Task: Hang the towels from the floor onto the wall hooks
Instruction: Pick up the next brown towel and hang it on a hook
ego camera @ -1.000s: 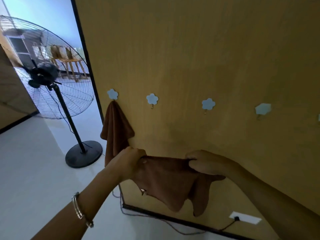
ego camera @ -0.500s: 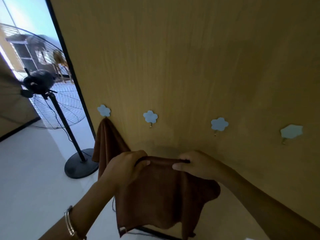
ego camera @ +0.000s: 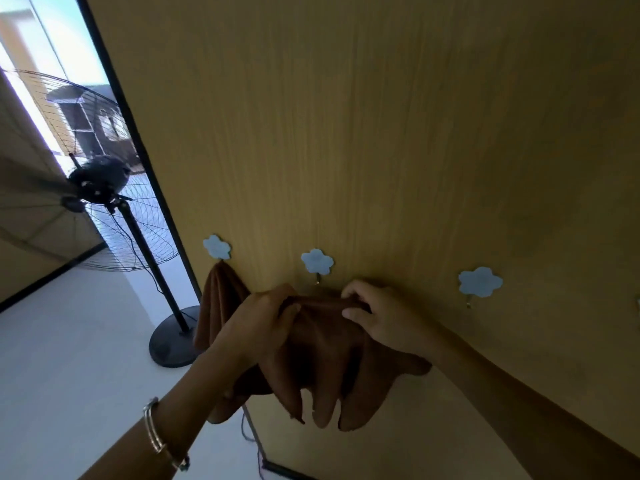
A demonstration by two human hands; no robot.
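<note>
I've got a soft brown towel (ego camera: 325, 362), plush and deeply folded, bunched against the wood-grain wall (ego camera: 381, 133). Left hand (ego camera: 258, 329) and right hand (ego camera: 384, 315) each clamp its top edge, grip closed, just below the second blue flower-shaped hook (ego camera: 317, 262). Another brown towel (ego camera: 216, 299) hangs from the left hook (ego camera: 216, 247).
</note>
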